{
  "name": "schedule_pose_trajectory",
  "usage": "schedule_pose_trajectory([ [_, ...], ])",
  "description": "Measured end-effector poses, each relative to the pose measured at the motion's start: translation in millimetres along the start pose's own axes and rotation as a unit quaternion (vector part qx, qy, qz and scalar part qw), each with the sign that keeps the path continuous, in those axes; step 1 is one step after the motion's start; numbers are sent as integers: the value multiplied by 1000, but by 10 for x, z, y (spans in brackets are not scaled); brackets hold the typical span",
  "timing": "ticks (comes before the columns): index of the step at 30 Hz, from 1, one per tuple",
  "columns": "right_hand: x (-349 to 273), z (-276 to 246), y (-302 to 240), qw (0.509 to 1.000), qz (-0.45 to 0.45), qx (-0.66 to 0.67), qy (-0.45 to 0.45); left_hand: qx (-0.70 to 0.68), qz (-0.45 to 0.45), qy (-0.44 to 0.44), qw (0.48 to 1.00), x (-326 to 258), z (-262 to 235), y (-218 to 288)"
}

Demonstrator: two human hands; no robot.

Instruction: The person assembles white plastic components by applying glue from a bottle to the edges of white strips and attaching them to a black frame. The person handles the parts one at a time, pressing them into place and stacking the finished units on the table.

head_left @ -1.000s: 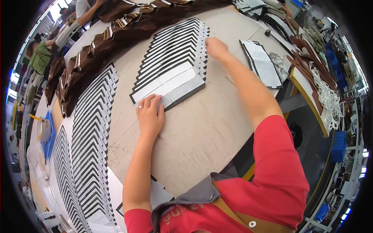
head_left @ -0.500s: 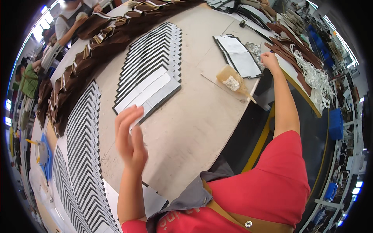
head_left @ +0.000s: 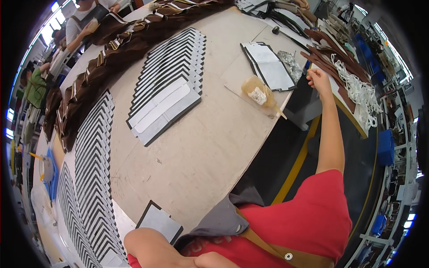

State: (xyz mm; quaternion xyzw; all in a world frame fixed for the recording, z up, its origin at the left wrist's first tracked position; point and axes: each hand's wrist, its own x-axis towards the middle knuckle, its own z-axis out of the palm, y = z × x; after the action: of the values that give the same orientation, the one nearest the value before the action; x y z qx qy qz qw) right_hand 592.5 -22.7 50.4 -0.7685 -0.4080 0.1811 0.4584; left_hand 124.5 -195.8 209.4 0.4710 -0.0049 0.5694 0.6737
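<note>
My right hand (head_left: 318,82) is stretched out past the table's right edge, fingers pinched together; whatever they may hold is too small to make out. Beside it on the table lie crumpled clear or silvery wrap (head_left: 290,63) and grey panels with black edges (head_left: 271,69). Closer in rests a yellowish squeeze bottle (head_left: 257,90) with a pale nozzle. My left arm is bent low at the bottom edge, and only part of what seems to be my left hand (head_left: 217,260) shows, its fingers hidden. A single black-edged panel (head_left: 160,224) lies by that arm.
An overlapping stack of black-edged panels (head_left: 164,105) lies mid-table; longer rows (head_left: 93,174) run down the left. Brown pieces (head_left: 91,85) line the far side. A hammer (head_left: 291,36), white cords (head_left: 357,91) and a blue tray (head_left: 51,178) are around. Another person (head_left: 80,29) works at far left.
My left hand has left the stacked panels and dropped to the bottom edge by my body. My right hand has shifted slightly away from the crumpled wrap, nearer to me. The view has moved slightly.
</note>
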Motion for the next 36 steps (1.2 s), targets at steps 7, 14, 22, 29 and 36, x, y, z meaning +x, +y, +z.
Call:
schedule_pose_trajectory([
  [7,-704,505,-1085,974,-167,61,-139,-168,41,-197,965,143,-332,14],
  [14,-1618,963,-1362,925,-225,32,-304,-74,28,-306,949,-506,-738,563],
  [22,-2033,1809,-1453,839,-268,26,-473,504,-250,331,758,-2429,-865,878],
  [29,-2395,2079,-1662,791,-296,18,-535,704,-310,635,64,-4025,-1161,1235],
  [36,-2629,2190,-1693,768,-308,22,-561,538,-382,750,48,-4557,-1393,1777],
])
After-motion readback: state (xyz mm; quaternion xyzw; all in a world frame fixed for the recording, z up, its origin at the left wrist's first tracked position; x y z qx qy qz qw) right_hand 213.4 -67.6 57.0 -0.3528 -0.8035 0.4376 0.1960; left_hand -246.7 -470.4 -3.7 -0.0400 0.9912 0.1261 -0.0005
